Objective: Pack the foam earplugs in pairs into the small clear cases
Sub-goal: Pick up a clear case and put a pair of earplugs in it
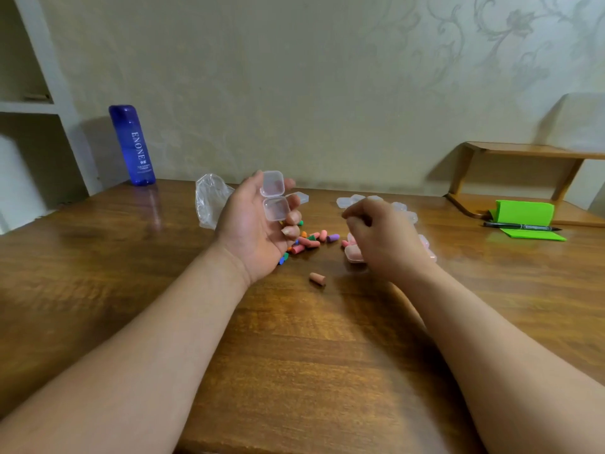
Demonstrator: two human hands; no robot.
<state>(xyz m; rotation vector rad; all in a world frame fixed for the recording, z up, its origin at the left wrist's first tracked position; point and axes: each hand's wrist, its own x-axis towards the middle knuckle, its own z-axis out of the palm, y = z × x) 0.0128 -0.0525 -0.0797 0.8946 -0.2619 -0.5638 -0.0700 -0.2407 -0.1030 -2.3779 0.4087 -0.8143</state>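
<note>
My left hand [258, 224] is raised palm up and holds a small clear case [274, 197] that is hinged open, lid above base, with nothing inside. A heap of coloured foam earplugs [307, 241] lies on the table just right of that hand. One pink earplug [317, 278] lies apart, nearer to me. My right hand [383, 239] hovers with its fingers curled, blurred; whether it holds anything I cannot tell. Under and behind it are several clear cases [355, 200], and one case with pink earplugs [353, 253] sits by its palm.
The wooden table [294, 355] has a crumpled clear plastic bag [209, 201] behind my left hand. A blue bottle [132, 145] stands at the back left. At the right are green paper [523, 213], a black marker [523, 227] and a low wooden shelf [523, 152].
</note>
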